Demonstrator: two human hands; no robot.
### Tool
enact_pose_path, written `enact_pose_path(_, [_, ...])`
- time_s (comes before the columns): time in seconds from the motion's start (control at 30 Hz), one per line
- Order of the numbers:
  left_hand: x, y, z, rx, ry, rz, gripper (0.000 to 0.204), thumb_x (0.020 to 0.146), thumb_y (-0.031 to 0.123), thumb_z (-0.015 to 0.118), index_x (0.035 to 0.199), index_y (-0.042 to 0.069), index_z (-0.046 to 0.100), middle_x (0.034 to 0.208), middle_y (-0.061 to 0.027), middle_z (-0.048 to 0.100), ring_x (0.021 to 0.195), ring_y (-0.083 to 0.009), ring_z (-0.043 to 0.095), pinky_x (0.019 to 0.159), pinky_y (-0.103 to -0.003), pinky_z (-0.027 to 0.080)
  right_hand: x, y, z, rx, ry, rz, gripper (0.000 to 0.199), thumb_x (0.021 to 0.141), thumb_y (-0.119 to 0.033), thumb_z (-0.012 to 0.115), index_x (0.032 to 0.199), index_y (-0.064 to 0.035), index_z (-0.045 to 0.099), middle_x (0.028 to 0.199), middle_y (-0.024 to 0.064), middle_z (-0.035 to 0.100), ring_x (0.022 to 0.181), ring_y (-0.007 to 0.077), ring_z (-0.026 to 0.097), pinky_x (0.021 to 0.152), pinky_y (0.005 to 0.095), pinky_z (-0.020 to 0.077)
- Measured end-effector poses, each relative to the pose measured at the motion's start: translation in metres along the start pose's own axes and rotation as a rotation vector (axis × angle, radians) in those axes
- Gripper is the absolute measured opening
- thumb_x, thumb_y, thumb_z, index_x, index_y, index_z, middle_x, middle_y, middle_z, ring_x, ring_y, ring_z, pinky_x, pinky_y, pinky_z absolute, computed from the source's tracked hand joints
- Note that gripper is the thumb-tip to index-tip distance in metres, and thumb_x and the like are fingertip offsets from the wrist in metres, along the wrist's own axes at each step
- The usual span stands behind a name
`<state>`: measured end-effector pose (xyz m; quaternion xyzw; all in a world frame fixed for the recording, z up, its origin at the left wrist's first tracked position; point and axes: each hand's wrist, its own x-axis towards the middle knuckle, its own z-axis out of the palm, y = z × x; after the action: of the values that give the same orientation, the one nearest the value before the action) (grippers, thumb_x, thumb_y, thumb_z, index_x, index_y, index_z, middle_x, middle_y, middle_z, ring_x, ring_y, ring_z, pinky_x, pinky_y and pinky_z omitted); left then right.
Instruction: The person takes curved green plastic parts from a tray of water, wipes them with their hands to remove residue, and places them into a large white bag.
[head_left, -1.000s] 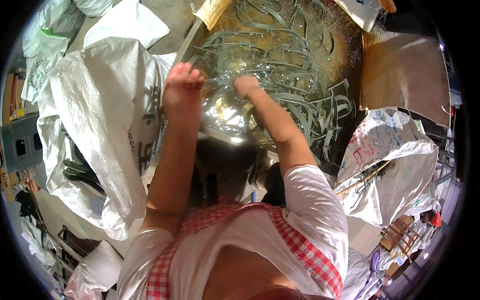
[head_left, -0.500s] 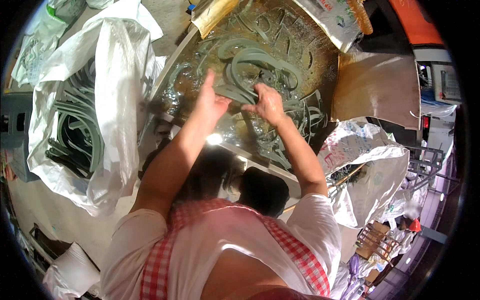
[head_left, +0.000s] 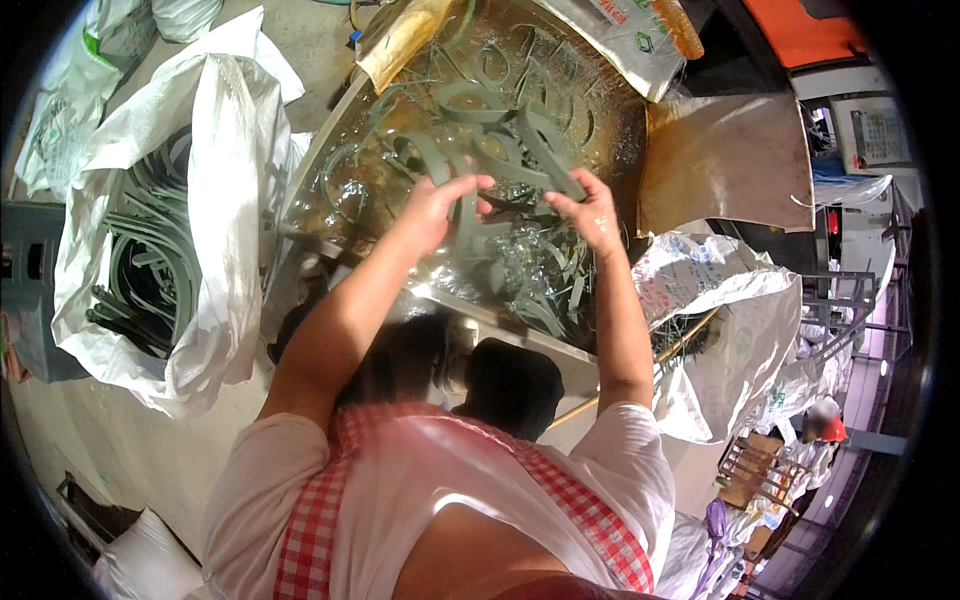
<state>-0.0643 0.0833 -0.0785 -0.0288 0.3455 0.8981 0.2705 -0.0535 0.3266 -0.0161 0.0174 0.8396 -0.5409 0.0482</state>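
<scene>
Over a wide metal tub (head_left: 318, 172) of brownish water, both my hands are wet and work among long, flat grey-green strips. My left hand (head_left: 440, 208) is closed around one curled strip (head_left: 425, 153), whose loop rises above the fingers while its other end hangs below. In my right hand (head_left: 592, 215), thumb and fingers pinch the near end of another strip (head_left: 545, 145) that arches away toward the tub's middle. More looped strips (head_left: 472, 98) lie in the water beyond, and thin scraps (head_left: 560, 285) gather in bubbling water between and below my hands.
Left of the tub, an open white woven sack (head_left: 225, 200) holds several curled strips (head_left: 150, 270). Another white sack (head_left: 740, 310) stands at right, beside a stained brown board (head_left: 725, 165). Yellowish sheeting (head_left: 405, 40) covers the far left corner. A grey crate (head_left: 35, 290) is at far left.
My hands have moved apart, the right one outward to the right. The strips that were bunched together between them are now spread, with one in each hand. The view has shifted slightly.
</scene>
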Motion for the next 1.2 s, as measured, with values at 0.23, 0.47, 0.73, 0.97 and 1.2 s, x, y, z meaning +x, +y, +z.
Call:
enact_pose_path(0.23, [-0.006,0.02,0.006,0.002,-0.03,0.107,0.055,0.086,0.015,0.057,0.132,0.004,0.028,0.099,-0.0142,0.061,0.071,-0.022,0.063,0.063,-0.032,0.049,0.027,0.032,-0.059,-0.508,0.662,-0.335,0.032,0.065,0.003,0.059,0.097,0.0005,0.056,0.092,0.0156,0.058,0.084,0.0282,0.057,0.075,0.0331,0.0463])
enact_pose_path(0.47, [-0.011,0.026,0.018,0.068,0.107,0.164,0.045,0.084,0.01,0.058,0.124,0.004,0.038,0.086,-0.013,0.062,0.051,-0.0158,0.051,0.05,-0.028,0.042,0.036,0.072,-0.089,-0.717,0.523,-0.217,0.03,0.069,0.004,0.054,0.098,0.0028,0.048,0.088,0.0229,0.055,0.086,0.0439,0.054,0.075,0.0434,0.0442])
enact_pose_path(0.73, [-0.007,0.039,-0.001,0.347,0.005,0.297,0.043,0.085,0.01,0.057,0.125,0.003,0.043,0.091,-0.0113,0.064,0.06,-0.0121,0.054,0.053,-0.025,0.044,0.036,-0.037,-0.061,-0.383,-0.054,-0.284,0.016,0.072,0.0,0.06,0.087,-0.0048,0.055,0.083,0.0074,0.058,0.08,0.0138,0.055,0.068,0.0307,0.0469])
enact_pose_path(0.97, [-0.003,-0.006,0.01,0.934,-0.296,0.037,0.027,0.083,0.016,0.061,0.107,0.004,0.059,0.103,-0.0061,0.063,0.093,-0.0144,0.057,0.085,-0.032,0.044,0.052,-0.016,0.011,-0.604,-0.248,-0.516,0.021,0.069,0.001,0.063,0.087,-0.0046,0.054,0.086,0.0124,0.06,0.086,0.0253,0.059,0.078,0.0378,0.0466])
enact_pose_path(1.2, [-0.027,0.009,0.014,0.617,-0.345,0.081,0.032,0.087,0.016,0.058,0.113,-0.001,0.054,0.099,-0.0052,0.062,0.09,-0.0107,0.055,0.082,-0.029,0.045,0.061,0.01,0.05,-0.322,-0.168,-0.289,0.05,0.073,-0.007,0.063,0.12,-0.0116,0.049,0.109,0.0135,0.059,0.108,0.0289,0.053,0.087,0.035,0.0441])
